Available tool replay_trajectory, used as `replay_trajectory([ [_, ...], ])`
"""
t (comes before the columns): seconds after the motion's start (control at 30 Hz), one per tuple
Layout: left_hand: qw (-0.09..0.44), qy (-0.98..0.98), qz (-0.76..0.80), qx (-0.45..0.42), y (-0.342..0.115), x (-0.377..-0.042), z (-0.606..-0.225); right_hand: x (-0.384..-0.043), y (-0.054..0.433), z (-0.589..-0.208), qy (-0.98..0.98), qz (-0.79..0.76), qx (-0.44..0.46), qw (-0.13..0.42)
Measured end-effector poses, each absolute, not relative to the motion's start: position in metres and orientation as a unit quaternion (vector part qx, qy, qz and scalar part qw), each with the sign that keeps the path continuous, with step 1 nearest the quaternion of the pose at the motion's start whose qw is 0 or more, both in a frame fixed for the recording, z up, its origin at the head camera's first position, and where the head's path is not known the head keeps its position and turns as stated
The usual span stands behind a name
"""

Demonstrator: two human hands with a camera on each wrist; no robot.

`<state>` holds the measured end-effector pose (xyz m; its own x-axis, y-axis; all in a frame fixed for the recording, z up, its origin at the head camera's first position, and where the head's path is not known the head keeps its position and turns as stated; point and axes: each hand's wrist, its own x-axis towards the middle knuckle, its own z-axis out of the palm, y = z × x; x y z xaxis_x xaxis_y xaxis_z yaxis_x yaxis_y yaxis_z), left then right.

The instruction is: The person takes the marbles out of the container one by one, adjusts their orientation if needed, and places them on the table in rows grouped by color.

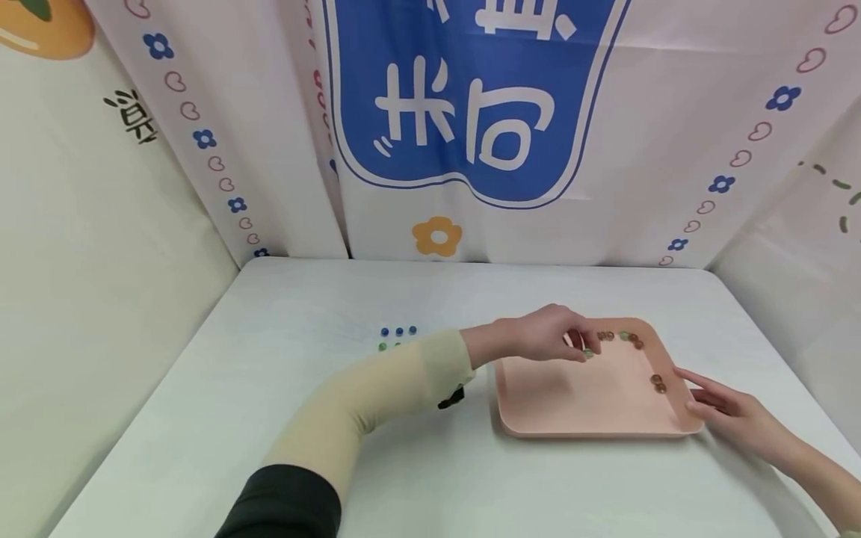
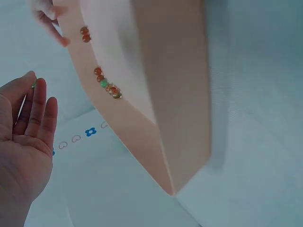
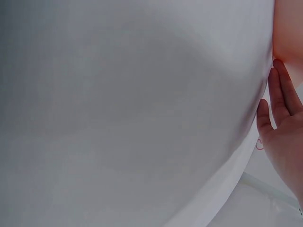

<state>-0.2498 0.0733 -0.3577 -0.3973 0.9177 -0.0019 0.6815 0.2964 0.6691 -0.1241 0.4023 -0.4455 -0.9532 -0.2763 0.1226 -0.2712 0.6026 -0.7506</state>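
Over the far part of the pink tray [image 1: 592, 433], my left hand [image 1: 554, 334] pinches a small green glass marble [image 1: 588, 353] between thumb and fingertip. In the left wrist view only a sliver of green shows at the fingertips. My right hand [image 1: 740, 418] touches the tray's right side near the front corner, its fingers mostly straight. Brown marbles [image 1: 658, 384] lie inside along the right side. More brown marbles [image 1: 606, 336] and a green marble [image 1: 625, 336] line the far side, partly hidden by my left hand.
Blue marbles [image 1: 399, 331] stand in a row on the white table [image 1: 430, 478], left of the tray. Just in front are green marbles [image 1: 383, 347], partly covered by my left sleeve [image 1: 383, 381]. A printed cloth [image 1: 390, 224] hangs behind the table.
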Motion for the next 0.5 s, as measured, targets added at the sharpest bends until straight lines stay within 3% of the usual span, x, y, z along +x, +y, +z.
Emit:
replay_trajectory([
  [0.2, 0.203, 0.788, 0.329, 0.480, 0.048, -0.239, -0.361, -0.124, 0.402, -0.445, 0.895, -0.419, -0.156, 0.001],
  [0.5, 0.162, 0.786, 0.359, 0.477, 0.011, -0.221, -0.362, -0.123, 0.402, -0.447, 0.897, -0.416, -0.151, 0.003],
])
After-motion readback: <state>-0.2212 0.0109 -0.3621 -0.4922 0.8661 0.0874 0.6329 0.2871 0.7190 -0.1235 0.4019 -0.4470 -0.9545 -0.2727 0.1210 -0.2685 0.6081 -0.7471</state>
